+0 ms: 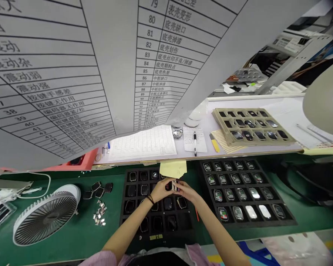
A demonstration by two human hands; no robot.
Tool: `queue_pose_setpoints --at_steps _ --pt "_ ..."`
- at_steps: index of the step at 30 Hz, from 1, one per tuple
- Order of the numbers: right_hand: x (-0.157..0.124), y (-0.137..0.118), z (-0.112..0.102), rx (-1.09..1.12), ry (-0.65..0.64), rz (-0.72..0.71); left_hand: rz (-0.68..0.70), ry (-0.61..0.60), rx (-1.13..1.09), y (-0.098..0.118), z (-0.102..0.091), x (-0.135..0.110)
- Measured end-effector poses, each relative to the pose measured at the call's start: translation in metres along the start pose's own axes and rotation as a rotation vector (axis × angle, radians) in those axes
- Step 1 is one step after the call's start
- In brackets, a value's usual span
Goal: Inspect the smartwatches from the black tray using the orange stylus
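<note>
While your left hand [161, 190] and right hand [188, 192] hold a dark watch case [170, 186] above the black foam tray [187, 221], mid-table [72, 240], both grips are closed on it. Inspection seems in hand; next calls for a free slot.

Bright, even light seems to fall from above, and the whole bench reads clearly. The left hand [161, 190] and right hand [186, 192] throw only faint shadow onto the black tray [183, 236] beneath them. Hard glare whitens the watch screens [251, 212] at four o'clock. At twelve o'clock, the wide lens bends the printed defect chart [108, 74] into sweeping curves, and edges stretch toward the frame's rim. The pale round shade [326, 98] at three o'clock looks soft and slightly washed out.
</note>
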State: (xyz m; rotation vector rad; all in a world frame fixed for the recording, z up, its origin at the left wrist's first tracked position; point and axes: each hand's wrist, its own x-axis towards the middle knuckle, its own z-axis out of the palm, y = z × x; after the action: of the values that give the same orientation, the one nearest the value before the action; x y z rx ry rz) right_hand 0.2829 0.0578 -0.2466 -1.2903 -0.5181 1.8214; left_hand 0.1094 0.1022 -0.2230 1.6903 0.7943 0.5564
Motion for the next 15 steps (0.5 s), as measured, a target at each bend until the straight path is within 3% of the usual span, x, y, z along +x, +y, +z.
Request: queue_pose_setpoints --at_steps 4,9,15 --pt "0.009 -0.003 -0.007 -0.066 0.12 -0.14 -0.04 0.077 0.102 -0.013 -0.003 -0.006" --pt "0.039 -0.01 -0.012 -0.283 0.212 -0.308 -0.076 0.074 0.253 -0.028 0.002 -0.018" --pt "0.067 -0.016 -0.015 -0.667 0.214 -0.467 -0.028 -0.008 0.507 -0.03 0.034 -0.003"
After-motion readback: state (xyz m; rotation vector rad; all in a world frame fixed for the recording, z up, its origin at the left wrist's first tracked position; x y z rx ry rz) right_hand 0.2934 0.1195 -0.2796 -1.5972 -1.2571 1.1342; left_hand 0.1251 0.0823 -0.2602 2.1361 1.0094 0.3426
